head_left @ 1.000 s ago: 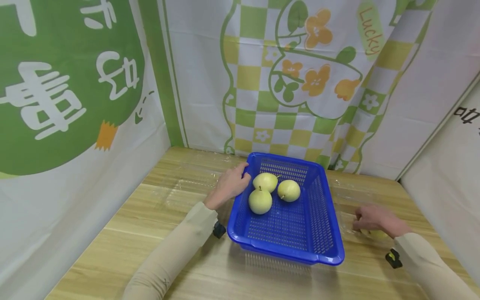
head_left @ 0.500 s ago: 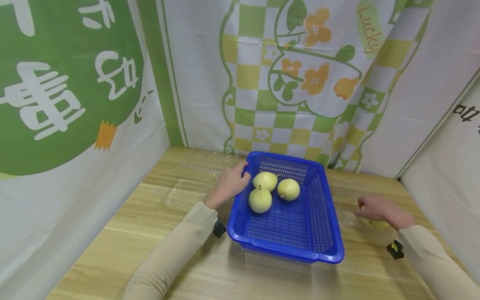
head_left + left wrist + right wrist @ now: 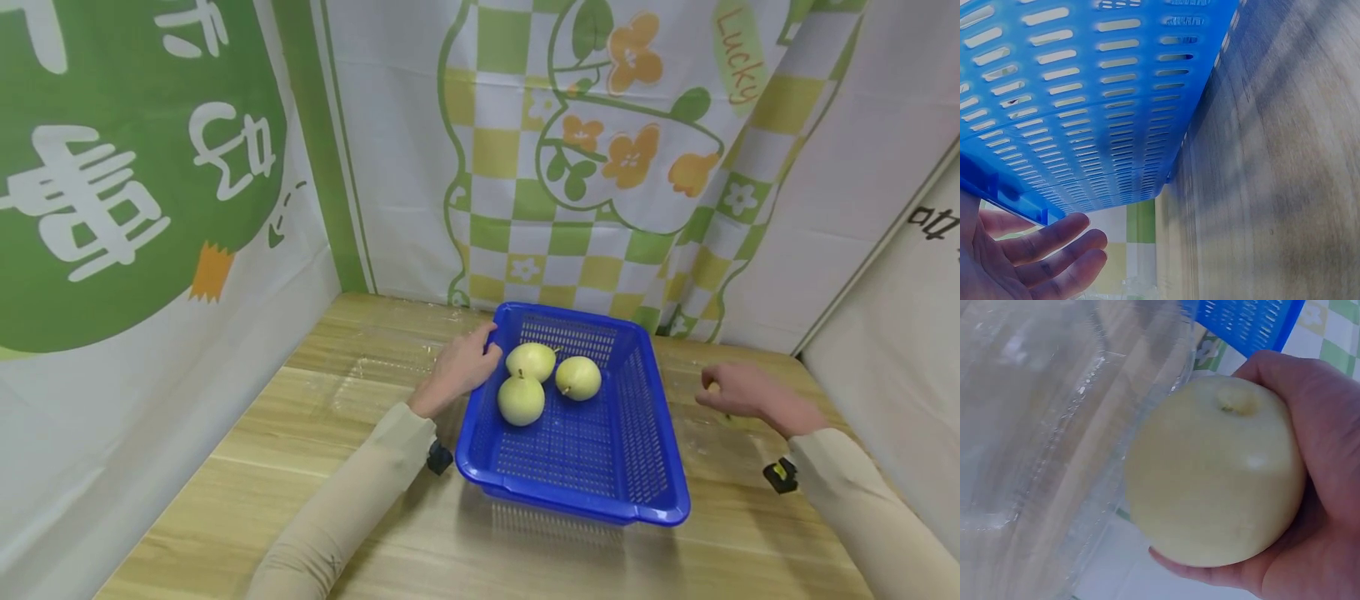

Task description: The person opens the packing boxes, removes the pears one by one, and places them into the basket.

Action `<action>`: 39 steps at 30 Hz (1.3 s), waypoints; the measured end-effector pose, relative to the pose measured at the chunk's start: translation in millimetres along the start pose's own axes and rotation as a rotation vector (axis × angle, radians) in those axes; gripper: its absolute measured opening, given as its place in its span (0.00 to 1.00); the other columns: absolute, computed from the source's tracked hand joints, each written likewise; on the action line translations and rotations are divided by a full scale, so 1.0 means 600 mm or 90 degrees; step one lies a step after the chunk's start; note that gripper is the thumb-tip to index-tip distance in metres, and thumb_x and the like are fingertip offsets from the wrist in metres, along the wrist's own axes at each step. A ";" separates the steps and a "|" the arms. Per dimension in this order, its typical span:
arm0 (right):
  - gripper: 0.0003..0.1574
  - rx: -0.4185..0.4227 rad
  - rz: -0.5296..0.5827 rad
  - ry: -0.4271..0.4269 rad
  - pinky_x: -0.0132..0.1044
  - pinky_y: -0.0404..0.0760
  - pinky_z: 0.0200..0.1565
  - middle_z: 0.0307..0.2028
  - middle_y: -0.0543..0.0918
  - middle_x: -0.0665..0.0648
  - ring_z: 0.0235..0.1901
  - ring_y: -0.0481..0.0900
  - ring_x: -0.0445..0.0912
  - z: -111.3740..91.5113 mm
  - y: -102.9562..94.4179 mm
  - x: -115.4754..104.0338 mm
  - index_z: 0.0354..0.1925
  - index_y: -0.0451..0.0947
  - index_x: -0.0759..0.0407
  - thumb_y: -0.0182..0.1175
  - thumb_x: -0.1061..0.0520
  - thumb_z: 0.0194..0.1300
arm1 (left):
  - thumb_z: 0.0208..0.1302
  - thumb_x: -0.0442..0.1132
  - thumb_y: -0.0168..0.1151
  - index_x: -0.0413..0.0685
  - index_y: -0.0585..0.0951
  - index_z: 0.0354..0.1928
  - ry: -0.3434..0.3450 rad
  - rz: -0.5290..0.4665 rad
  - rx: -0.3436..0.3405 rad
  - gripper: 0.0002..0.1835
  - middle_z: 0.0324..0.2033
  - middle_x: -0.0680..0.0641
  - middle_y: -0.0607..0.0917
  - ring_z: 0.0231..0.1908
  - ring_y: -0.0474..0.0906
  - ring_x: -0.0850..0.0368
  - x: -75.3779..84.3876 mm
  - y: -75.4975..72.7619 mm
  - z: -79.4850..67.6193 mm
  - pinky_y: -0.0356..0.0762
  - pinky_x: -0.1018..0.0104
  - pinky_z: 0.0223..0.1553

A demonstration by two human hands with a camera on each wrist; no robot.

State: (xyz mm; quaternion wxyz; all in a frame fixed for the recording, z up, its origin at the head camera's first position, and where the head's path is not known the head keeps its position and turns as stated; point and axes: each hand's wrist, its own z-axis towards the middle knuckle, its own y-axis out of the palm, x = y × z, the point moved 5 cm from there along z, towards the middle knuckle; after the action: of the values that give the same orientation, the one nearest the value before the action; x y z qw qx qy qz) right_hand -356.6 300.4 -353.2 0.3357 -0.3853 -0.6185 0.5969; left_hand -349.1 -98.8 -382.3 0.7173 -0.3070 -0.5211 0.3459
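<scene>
A blue perforated plastic basket [image 3: 570,492] stands on the wooden table with three pale yellow-green pears inside: one at the back [image 3: 531,362], one in front of it [image 3: 521,402] and one to the right [image 3: 578,378]. My left hand [image 3: 457,371] grips the basket's left rim; its fingers [image 3: 1054,250] are under the rim on the outer side. Right of the basket, my right hand [image 3: 738,390] holds another pear [image 3: 1216,475], with thumb and fingers curved round it. The head view mostly hides this pear behind the hand.
Clear plastic containers lie on both sides of the basket, one at the left [image 3: 382,383] and one under my right hand [image 3: 1054,456]. A patterned curtain [image 3: 517,208] hangs behind the table [image 3: 262,467], with white cloth walls at both sides.
My right hand has moved toward the back of the table and slightly left, with the pear in it. My left hand and the basket have stayed nearly still.
</scene>
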 end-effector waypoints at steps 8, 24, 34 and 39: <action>0.11 0.025 0.014 -0.028 0.38 0.70 0.26 0.15 0.73 0.45 0.17 0.69 0.39 0.010 -0.021 -0.026 0.32 0.77 0.56 0.55 0.50 0.57 | 0.64 0.47 0.45 0.53 0.67 0.65 -0.003 -0.001 0.007 0.26 0.33 0.46 0.81 0.24 0.73 0.53 0.000 0.000 -0.001 0.67 0.62 0.22; 0.10 0.127 0.068 -0.078 0.40 0.73 0.31 0.25 0.80 0.48 0.22 0.73 0.39 0.035 -0.091 -0.079 0.35 0.80 0.54 0.54 0.53 0.60 | 0.63 0.48 0.44 0.51 0.67 0.65 0.000 0.005 0.001 0.27 0.39 0.44 0.82 0.26 0.74 0.53 0.002 -0.001 0.001 0.70 0.59 0.26; 0.10 0.177 0.108 -0.113 0.36 0.71 0.28 0.30 0.80 0.50 0.26 0.73 0.42 0.040 -0.104 -0.136 0.36 0.80 0.53 0.55 0.53 0.59 | 0.63 0.46 0.46 0.52 0.67 0.65 0.000 0.005 0.005 0.26 0.41 0.42 0.82 0.27 0.74 0.52 0.003 0.000 0.001 0.71 0.59 0.27; 0.10 0.158 0.115 -0.122 0.40 0.74 0.35 0.35 0.82 0.50 0.32 0.76 0.43 0.046 -0.108 -0.156 0.39 0.80 0.50 0.53 0.52 0.61 | 0.63 0.46 0.47 0.51 0.68 0.64 0.005 0.001 0.016 0.26 0.39 0.42 0.82 0.25 0.73 0.52 0.003 -0.001 0.001 0.71 0.59 0.26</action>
State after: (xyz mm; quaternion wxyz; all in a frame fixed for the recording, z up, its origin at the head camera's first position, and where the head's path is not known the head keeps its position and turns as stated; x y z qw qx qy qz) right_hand -340.7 205.7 -286.3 0.2649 -0.3362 -0.5323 0.7304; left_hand -349.1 -97.6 -380.9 0.7230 -0.2994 -0.5136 0.3519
